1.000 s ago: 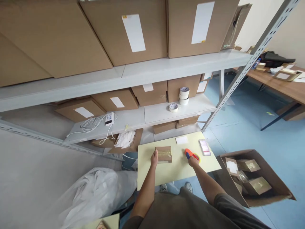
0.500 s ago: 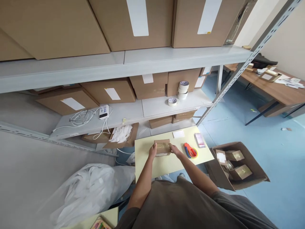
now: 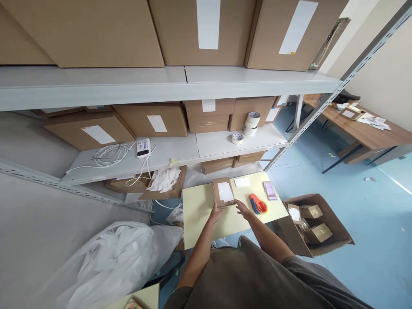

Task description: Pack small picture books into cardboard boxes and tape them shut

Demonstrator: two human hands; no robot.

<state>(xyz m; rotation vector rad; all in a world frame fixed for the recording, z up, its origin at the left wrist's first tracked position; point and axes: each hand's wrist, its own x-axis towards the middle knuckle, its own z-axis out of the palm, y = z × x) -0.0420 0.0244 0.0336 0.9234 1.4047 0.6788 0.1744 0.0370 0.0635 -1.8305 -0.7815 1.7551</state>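
With digits spread and apart, the left hand touches the near left corner of a rectangular cardboard box; the right hand is at its near right corner, contact indeterminable. The box, flat white label upward, is located toward the far edge of the smooth, pale-yellow surface, left of a red-and-blue tape dispenser.

There is lots of room to reach across the left side of the counter. The small box blocks the middle. On the right, the orange tape cutter gets in the way, but a little gap runs between it and the white card.
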